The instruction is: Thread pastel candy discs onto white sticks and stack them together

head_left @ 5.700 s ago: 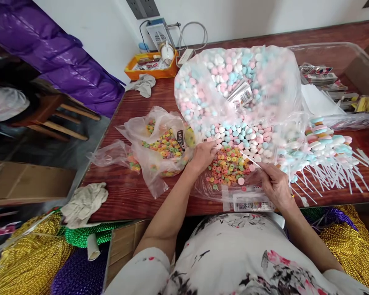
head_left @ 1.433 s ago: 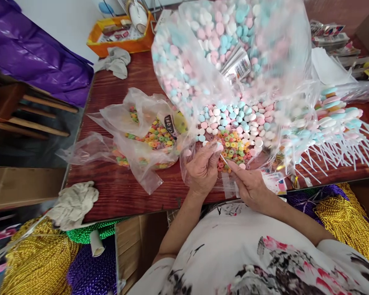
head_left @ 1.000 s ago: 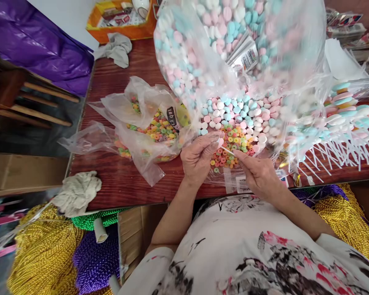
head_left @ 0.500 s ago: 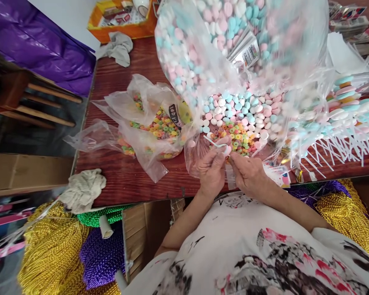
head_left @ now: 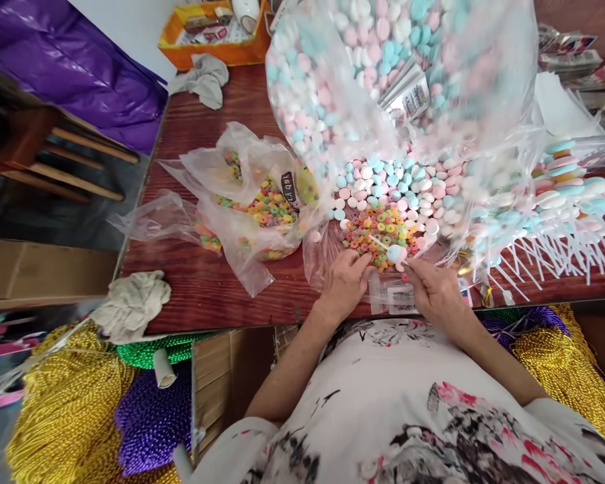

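A thin white strand (head_left: 378, 240) with a pale blue and a pink candy (head_left: 396, 254) on it lies over a pile of small ring-shaped candies (head_left: 376, 225). My right hand (head_left: 437, 290) pinches the strand's near end, just right of the candies, with a small reddish ring beside its fingertips. My left hand (head_left: 347, 281) rests at the near left edge of the pile, its fingers bent and closed at the rings; what they grip, if anything, is hidden. Behind the rings spread round pink, white and blue candies (head_left: 383, 178), spilling from a large clear bag (head_left: 302, 87).
An open bag of ring candies (head_left: 255, 202) lies on the left. At the right, several candy-strung pieces with white ends (head_left: 559, 249) hang toward the table edge. Crumpled cloths (head_left: 136, 302) and an orange bin (head_left: 181, 54) stand at the left side. Beaded strands (head_left: 75, 396) are below.
My hands have moved apart. The strand with candies, before held up between both hands, is lower over the ring pile, with my right hand at its end. My left hand has let it go.
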`<state>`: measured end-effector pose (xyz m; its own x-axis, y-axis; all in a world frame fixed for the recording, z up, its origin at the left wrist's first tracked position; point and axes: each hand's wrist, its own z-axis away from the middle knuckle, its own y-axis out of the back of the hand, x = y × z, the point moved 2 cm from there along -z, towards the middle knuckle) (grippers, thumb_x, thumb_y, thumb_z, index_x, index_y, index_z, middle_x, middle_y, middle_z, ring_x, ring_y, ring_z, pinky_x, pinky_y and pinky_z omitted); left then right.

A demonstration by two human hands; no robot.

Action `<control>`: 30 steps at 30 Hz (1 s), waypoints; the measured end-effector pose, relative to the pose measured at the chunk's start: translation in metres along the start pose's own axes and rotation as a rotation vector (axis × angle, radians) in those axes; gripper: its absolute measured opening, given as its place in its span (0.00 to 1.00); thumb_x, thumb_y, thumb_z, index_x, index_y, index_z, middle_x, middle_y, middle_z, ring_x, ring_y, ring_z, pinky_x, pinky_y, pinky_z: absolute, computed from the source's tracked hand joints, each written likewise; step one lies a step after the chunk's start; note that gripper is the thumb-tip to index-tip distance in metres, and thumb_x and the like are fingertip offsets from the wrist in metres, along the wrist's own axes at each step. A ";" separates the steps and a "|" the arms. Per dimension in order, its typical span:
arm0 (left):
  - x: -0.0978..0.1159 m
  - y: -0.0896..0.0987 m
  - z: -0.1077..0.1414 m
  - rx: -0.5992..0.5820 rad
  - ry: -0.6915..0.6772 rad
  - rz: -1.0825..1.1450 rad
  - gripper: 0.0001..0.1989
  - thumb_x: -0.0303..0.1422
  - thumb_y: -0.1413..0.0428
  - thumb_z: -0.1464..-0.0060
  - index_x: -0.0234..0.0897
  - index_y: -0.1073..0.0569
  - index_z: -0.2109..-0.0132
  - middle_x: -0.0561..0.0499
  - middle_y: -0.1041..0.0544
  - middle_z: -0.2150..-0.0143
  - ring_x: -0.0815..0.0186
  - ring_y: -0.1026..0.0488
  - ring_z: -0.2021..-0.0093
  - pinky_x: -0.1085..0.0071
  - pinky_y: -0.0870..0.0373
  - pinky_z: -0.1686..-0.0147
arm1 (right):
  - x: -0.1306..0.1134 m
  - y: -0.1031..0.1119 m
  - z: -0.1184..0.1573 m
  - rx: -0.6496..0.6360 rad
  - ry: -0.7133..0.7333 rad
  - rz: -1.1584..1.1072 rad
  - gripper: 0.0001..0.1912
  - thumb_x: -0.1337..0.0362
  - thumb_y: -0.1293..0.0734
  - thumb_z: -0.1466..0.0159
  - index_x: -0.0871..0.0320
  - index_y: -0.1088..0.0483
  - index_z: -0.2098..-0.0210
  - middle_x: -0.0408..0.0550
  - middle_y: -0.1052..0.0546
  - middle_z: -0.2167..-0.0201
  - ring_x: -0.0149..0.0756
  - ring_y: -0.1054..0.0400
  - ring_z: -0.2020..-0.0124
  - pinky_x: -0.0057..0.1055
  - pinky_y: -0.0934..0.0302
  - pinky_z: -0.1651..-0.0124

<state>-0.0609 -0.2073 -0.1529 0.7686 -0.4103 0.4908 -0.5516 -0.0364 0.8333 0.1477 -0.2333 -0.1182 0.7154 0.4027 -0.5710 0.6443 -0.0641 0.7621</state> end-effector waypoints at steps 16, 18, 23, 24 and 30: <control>-0.003 0.028 -0.004 0.472 0.381 0.948 0.09 0.34 0.33 0.52 0.38 0.18 0.61 0.51 0.18 0.68 0.71 0.25 0.76 0.74 0.26 0.78 | -0.018 -0.011 0.000 -0.222 0.098 0.127 0.13 0.73 0.43 0.33 0.62 0.29 0.57 0.48 0.22 0.73 0.34 0.32 0.74 0.31 0.52 0.72; -0.002 0.030 -0.002 0.479 0.169 0.644 0.06 0.31 0.35 0.49 0.40 0.18 0.61 0.50 0.17 0.64 0.68 0.21 0.68 0.70 0.21 0.66 | -0.018 -0.009 -0.002 -0.263 0.084 0.197 0.13 0.73 0.43 0.34 0.62 0.28 0.59 0.47 0.23 0.75 0.34 0.34 0.76 0.32 0.55 0.73; 0.000 0.028 -0.003 0.467 0.109 0.527 0.04 0.33 0.37 0.45 0.39 0.18 0.63 0.49 0.17 0.64 0.64 0.20 0.63 0.65 0.20 0.58 | -0.018 -0.011 -0.004 -0.232 0.024 0.142 0.13 0.73 0.44 0.34 0.60 0.27 0.61 0.46 0.24 0.76 0.32 0.37 0.78 0.31 0.55 0.73; -0.001 0.026 -0.004 0.481 0.196 0.654 0.06 0.35 0.37 0.45 0.38 0.19 0.62 0.49 0.17 0.65 0.65 0.20 0.65 0.65 0.20 0.61 | -0.018 -0.013 -0.003 -0.197 0.023 0.072 0.13 0.72 0.44 0.33 0.60 0.27 0.61 0.46 0.24 0.77 0.32 0.36 0.78 0.30 0.53 0.73; 0.001 0.018 -0.003 0.451 0.503 1.162 0.10 0.38 0.32 0.53 0.37 0.19 0.66 0.51 0.18 0.68 0.67 0.22 0.72 0.70 0.21 0.71 | -0.010 -0.027 0.002 -0.047 0.056 -0.140 0.14 0.66 0.43 0.29 0.59 0.25 0.56 0.46 0.22 0.75 0.31 0.32 0.76 0.28 0.44 0.71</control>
<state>-0.0694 -0.2057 -0.1364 -0.2336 -0.0352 0.9717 -0.9436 -0.2327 -0.2353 0.1230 -0.2376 -0.1337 0.6027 0.4551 -0.6555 0.7224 0.0380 0.6905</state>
